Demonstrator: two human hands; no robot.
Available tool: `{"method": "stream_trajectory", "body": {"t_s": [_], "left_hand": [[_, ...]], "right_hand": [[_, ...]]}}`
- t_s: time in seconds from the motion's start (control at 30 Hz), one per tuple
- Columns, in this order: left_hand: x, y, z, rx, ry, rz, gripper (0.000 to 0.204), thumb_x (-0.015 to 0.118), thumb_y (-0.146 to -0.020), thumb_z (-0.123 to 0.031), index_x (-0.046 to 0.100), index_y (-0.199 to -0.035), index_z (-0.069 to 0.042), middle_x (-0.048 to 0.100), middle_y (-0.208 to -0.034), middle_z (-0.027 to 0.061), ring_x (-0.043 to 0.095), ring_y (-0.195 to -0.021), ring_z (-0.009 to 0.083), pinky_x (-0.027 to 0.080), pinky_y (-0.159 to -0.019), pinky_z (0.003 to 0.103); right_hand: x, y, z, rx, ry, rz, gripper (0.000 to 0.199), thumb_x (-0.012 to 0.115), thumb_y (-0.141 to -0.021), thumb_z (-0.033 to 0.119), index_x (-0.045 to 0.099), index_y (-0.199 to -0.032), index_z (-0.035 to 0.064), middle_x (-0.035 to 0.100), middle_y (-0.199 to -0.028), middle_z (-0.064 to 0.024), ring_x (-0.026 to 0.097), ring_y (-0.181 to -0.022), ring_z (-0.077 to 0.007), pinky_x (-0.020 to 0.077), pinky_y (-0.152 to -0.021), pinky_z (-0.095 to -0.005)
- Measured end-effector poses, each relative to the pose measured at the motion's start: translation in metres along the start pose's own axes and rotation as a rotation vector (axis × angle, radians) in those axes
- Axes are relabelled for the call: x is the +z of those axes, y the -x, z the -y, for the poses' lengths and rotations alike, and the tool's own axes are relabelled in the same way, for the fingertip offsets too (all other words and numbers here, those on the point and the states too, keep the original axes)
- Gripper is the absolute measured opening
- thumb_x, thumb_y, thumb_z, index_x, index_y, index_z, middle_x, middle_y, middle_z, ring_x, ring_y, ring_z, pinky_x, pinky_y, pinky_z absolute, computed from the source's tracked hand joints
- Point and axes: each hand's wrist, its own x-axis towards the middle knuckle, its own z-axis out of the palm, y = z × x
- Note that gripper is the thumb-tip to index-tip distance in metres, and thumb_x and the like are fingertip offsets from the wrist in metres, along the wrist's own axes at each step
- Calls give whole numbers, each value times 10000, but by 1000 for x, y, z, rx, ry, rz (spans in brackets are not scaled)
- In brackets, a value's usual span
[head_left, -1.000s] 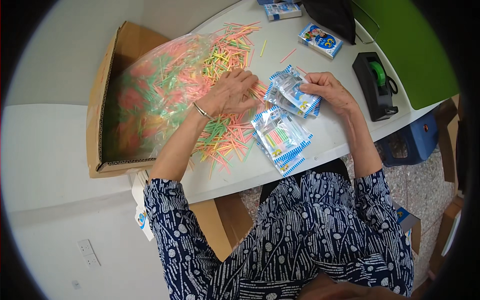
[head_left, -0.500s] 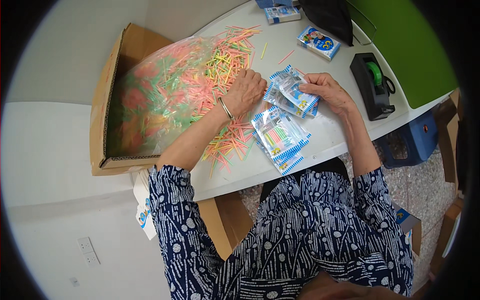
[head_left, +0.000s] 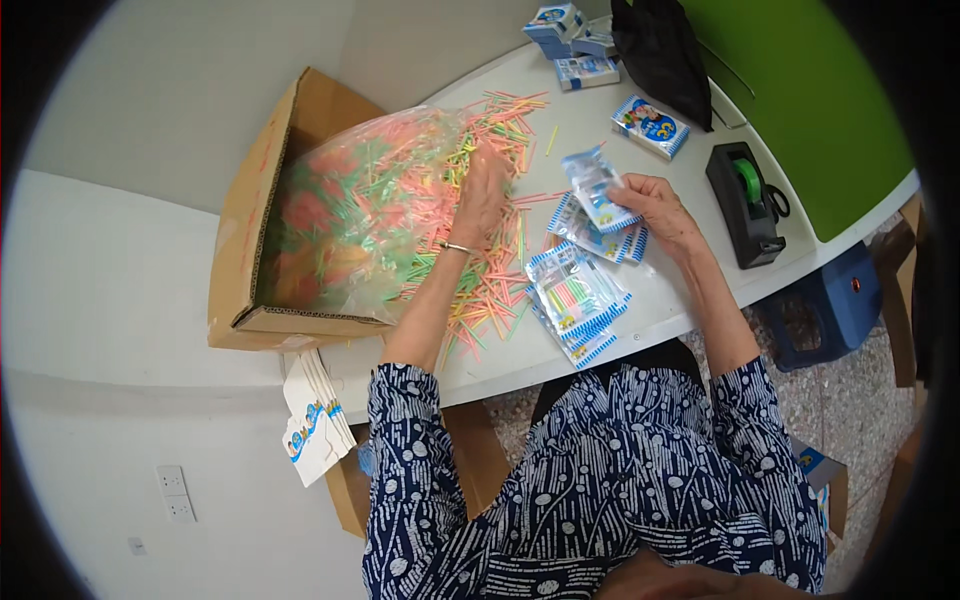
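My left hand [head_left: 482, 195] lies palm down on a heap of thin coloured sticks [head_left: 480, 270] that spills from a clear plastic bag [head_left: 360, 210] set in a cardboard box [head_left: 262, 200]. Whether its fingers grip any sticks is hidden. My right hand [head_left: 655, 205] holds up a small clear packet with blue edges [head_left: 597, 185] over a few more of the same packets [head_left: 590, 238]. A stack of filled packets [head_left: 575, 305] lies near the table's front edge, between my forearms.
A black tape dispenser [head_left: 745, 205] stands to the right, by a green panel [head_left: 810, 90]. Small blue printed boxes [head_left: 650, 125] and a black bag [head_left: 660, 50] lie at the far side of the white table [head_left: 660, 300]. White printed cards [head_left: 315, 420] hang at the lower left.
My left hand has moved up from the sticks near the packets to the mouth of the bag. My right hand has lifted one packet off the pile.
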Motion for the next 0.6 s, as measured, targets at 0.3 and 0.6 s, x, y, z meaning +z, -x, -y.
{"method": "stream_trajectory", "body": {"t_s": [0.3,0.6], "left_hand": [[-5,-10,-24,-260,1232,-115,274,423,-951,-155,535,-1026,84,627,-985,175,615,-948,265,486,-891,402],[37,12,-44,-147,1217,-420,265,630,-898,-189,523,-1030,15,613,-935,93,591,-837,158,491,-791,302]], "right_hand": [[73,-75,-14,-111,-651,-191,214,601,-911,186,563,-1077,56,630,-1058,-92,586,-1004,-189,450,-873,-355],[129,-83,-2,-9,-1145,-276,229,439,-985,146,496,-1126,-25,585,-1099,-164,581,-1010,-262,481,-923,-415]]}}
